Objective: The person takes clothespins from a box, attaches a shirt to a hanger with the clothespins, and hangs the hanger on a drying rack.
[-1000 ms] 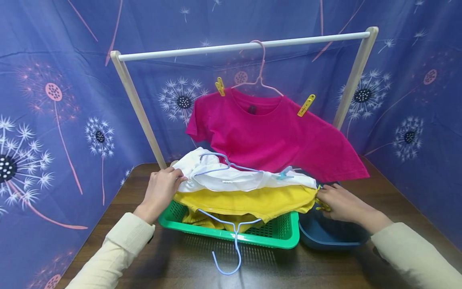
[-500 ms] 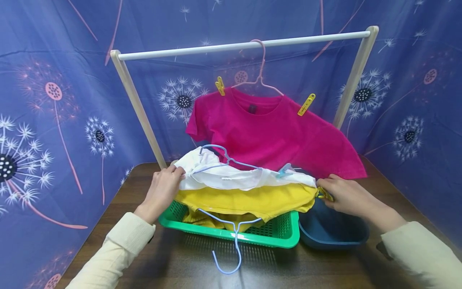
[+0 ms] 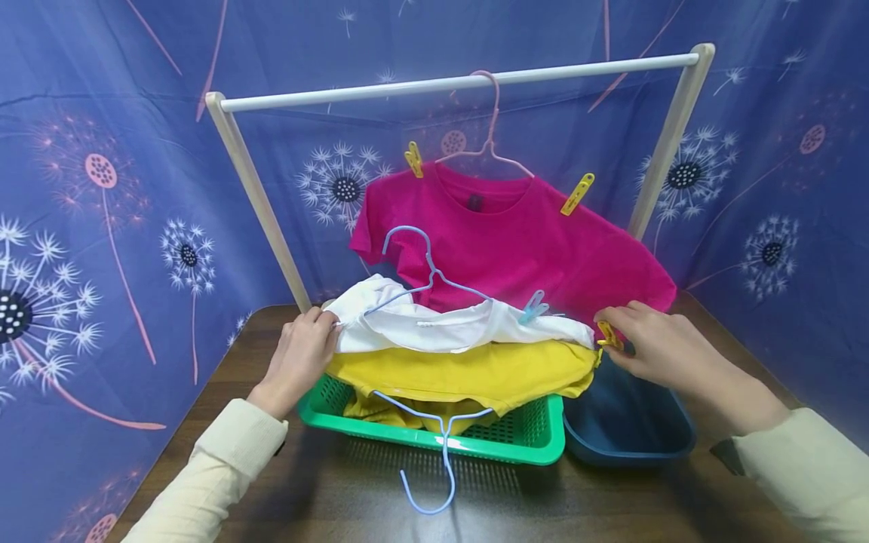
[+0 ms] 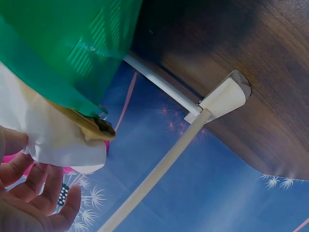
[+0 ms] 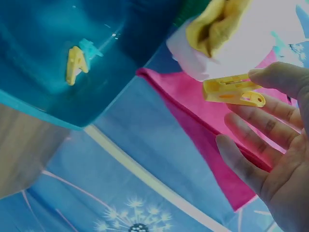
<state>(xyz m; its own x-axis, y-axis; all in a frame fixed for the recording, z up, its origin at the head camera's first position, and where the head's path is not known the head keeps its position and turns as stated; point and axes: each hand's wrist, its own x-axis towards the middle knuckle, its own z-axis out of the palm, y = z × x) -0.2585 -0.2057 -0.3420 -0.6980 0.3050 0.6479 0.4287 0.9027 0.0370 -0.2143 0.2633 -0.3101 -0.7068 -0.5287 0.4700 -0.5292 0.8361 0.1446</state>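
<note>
In the head view my left hand (image 3: 299, 362) pinches the left sleeve end of a white T-shirt (image 3: 434, 336). That shirt lies over a yellow shirt (image 3: 462, 377) across the green basket. A blue wire hanger (image 3: 433, 268) sits in its neck with the hook up, and a light blue clothespin (image 3: 534, 308) clips its right shoulder. My right hand (image 3: 668, 351) holds a yellow clothespin (image 3: 609, 337) beside the right sleeve. In the right wrist view the thumb and fingers pinch this clothespin (image 5: 231, 91) near the white cloth.
A pink T-shirt (image 3: 475, 241) hangs from the rack bar (image 3: 407, 89) behind, with two yellow clothespins. Another blue hanger (image 3: 446, 452) pokes out over the green basket (image 3: 475, 450). The dark blue bin (image 3: 631, 455) at right contains a yellow clothespin (image 5: 75, 65) and a teal one (image 5: 90, 48).
The hanger in the white shirt has tipped up, its hook now higher. My right hand has moved slightly right and up with the yellow clothespin. The left hand stays at the sleeve.
</note>
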